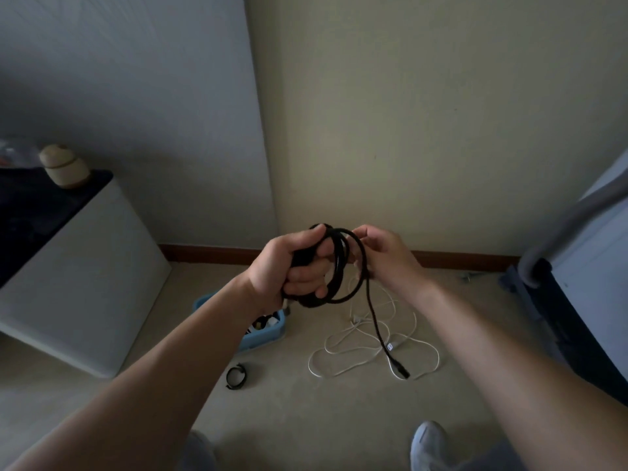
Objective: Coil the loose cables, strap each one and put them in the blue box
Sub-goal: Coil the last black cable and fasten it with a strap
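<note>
Gripping the black cable in a coil, your left hand has its fingers curled right round the bundled loops, thumb over the top. Your right hand is just beside it, fingertips pinching the outermost loop near its top. The cable's free tail hangs from under that hand down to its plug, which sits over the white cable lying loose and tangled on the floor. The blue box is on the floor below your left wrist, half hidden by the forearm. A curled black strap lies near the box.
</note>
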Demonstrator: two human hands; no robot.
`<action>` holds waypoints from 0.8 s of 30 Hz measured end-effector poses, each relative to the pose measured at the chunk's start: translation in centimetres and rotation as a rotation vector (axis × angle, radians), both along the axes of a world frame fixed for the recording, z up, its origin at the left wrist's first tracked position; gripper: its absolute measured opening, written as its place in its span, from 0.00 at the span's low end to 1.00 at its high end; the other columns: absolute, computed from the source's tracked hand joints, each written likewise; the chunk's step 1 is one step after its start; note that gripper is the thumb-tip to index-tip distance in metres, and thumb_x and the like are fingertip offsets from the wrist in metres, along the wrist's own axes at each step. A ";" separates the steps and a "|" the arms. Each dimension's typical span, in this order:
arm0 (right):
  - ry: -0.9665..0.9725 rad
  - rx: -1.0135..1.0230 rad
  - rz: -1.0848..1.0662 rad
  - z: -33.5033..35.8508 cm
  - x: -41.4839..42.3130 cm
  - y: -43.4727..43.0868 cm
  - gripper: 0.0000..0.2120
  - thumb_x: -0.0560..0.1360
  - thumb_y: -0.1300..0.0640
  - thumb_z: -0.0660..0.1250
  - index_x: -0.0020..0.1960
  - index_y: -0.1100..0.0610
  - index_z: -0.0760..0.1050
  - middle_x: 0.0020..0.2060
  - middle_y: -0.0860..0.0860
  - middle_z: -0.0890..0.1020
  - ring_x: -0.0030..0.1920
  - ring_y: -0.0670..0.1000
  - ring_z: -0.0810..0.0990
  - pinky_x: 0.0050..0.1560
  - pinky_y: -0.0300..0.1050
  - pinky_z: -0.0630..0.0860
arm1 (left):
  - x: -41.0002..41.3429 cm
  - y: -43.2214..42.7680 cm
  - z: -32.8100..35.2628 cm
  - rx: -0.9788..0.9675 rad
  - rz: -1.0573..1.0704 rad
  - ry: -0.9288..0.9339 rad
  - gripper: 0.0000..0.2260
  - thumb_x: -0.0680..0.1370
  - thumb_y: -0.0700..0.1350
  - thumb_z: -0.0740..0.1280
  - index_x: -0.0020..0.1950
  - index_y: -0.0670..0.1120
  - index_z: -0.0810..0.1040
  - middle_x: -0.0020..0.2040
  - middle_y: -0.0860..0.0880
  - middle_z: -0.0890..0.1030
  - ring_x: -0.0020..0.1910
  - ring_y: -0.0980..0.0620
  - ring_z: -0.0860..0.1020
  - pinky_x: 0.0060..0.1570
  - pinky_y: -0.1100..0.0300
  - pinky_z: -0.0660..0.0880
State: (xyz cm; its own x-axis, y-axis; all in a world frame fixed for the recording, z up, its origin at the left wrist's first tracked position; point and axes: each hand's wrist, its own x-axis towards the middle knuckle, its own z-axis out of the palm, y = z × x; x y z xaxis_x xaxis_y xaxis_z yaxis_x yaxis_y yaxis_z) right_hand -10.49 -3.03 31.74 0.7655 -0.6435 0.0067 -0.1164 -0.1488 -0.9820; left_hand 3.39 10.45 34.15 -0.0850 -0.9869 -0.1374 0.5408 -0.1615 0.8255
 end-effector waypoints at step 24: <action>0.322 -0.151 0.471 -1.1 0.2 5.1 0.25 0.81 0.59 0.64 0.76 0.45 0.67 0.43 0.48 0.80 0.38 0.45 0.78 0.47 0.44 0.79 | 2.4 0.0 1.2 -0.039 0.787 0.113 0.14 0.83 0.49 0.58 0.37 0.48 0.67 0.27 0.51 0.64 0.26 0.52 0.63 0.39 0.56 0.69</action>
State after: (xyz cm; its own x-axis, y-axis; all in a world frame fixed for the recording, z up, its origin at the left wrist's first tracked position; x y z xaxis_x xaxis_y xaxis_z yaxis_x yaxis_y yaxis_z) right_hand -10.32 2.02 30.66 0.9471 -0.2437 -0.2087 -0.2930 -0.3922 -0.8720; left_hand 5.75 10.48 35.35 0.6277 -0.7669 -0.1335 0.5650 0.3308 0.7559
